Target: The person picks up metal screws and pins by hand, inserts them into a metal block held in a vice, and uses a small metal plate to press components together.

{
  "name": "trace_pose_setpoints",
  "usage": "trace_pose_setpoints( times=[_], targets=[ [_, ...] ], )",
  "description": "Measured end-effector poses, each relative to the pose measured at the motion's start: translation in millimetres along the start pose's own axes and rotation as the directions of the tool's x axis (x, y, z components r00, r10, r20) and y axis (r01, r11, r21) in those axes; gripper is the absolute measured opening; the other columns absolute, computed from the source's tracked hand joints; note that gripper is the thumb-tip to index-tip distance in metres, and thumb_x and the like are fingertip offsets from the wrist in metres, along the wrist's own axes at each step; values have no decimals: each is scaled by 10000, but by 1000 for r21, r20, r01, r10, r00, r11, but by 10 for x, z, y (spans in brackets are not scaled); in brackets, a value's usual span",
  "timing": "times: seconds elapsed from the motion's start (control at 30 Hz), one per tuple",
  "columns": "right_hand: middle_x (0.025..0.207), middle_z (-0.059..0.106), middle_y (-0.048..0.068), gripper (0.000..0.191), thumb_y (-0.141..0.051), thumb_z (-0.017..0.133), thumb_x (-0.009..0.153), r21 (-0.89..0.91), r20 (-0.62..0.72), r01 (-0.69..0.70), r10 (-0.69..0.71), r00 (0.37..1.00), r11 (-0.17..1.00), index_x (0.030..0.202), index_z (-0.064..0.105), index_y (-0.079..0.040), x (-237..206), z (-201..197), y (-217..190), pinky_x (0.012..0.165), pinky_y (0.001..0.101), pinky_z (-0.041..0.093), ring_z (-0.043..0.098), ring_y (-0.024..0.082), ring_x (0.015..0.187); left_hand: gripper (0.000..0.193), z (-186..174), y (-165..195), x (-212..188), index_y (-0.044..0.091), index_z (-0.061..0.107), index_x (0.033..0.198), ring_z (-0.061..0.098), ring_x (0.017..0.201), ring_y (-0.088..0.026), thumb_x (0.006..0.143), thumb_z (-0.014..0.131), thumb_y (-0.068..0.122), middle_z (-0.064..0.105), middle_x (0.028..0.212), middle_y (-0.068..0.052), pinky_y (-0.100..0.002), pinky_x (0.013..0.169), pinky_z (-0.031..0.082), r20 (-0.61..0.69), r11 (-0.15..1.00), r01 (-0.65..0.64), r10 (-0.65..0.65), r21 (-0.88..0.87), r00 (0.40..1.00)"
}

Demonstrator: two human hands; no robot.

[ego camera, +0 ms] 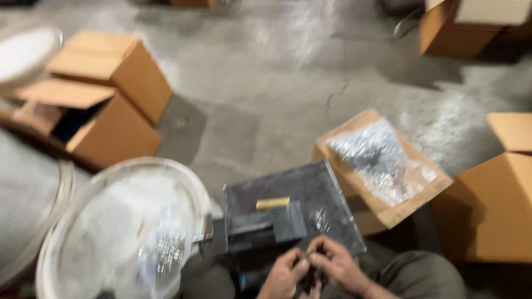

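I sit low over a bare concrete floor (266,72), grey, scuffed and cracked, with pale shiny patches where light falls on it. The view is blurred, so fine detail is lost.

My left hand (285,274) and right hand (338,264) meet at the near edge of a dark square metal plate (310,188) that serves as my worktop. The fingers of both hands are curled in and pressed together around a small dark part (309,260) held between them; I cannot tell what it is, and whether each grip truly pinches it is unclear through the blur. My grey trouser leg (421,274) shows just beside my right wrist.

On the worktop, near its left edge, stands a small black vice (260,227) with a threaded screw, and a short yellowish block (272,203) lies on top of it. A little scatter of tiny shiny bits (320,218) lies on the plate toward its right edge.

To the left of the worktop, on the floor, is a round pale tub (119,232) lined with clear plastic, with small metal pieces (169,252) inside. To the right is an open cardboard box (382,205) holding a clear bag of shiny metal pieces (374,158). More cardboard boxes stand about: two at the far left (119,105), one at the right (493,210) and one at the far right corner of the room (460,27).
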State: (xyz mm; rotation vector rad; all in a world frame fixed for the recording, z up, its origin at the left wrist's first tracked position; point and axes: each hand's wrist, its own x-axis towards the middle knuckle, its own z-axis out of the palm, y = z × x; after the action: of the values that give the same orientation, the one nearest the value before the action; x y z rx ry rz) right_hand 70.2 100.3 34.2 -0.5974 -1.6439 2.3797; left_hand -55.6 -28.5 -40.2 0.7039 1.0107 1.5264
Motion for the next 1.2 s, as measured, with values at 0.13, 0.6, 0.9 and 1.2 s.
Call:
trace_pose_setpoints(
  times=[0.13,0.6,0.9,1.2],
  targets=[
    [914,664,7,121,-104,674,936,-262,63,82,-68,996,962,1034,663,-33,23,-183,201,714,250,554,636,75,823,90,-136,-138,-116,50,570,1059,587,881,-105,1045,579,138,618,946,-22,-312,800,546,-74,988,149,-146,35,986],
    [947,611,-15,90,-73,623,1029,-357,-66,182,-219,974,916,1108,601,-36,37,-88,530,678,205,468,553,27,794,200,-74,72,-269,17,668,1113,652,790,-83,1023,661,196,705,912,-23,-256,671,540,-72,998,33,-36,-45,997],
    [967,595,-26,82,-86,631,1029,-156,5,99,-99,995,983,1094,605,-43,19,-137,546,699,218,441,526,41,808,203,-119,55,-321,46,625,1009,622,778,-63,1067,651,239,676,845,-3,-236,704,504,-15,997,-59,59,-47,998],
    [895,723,31,83,-74,729,899,-573,173,236,-165,971,785,965,696,-35,53,-93,182,717,248,525,677,109,805,154,-377,196,-344,33,604,980,456,522,-78,1040,673,158,557,726,11,-251,442,335,141,947,303,-287,-109,947]
  ],
)
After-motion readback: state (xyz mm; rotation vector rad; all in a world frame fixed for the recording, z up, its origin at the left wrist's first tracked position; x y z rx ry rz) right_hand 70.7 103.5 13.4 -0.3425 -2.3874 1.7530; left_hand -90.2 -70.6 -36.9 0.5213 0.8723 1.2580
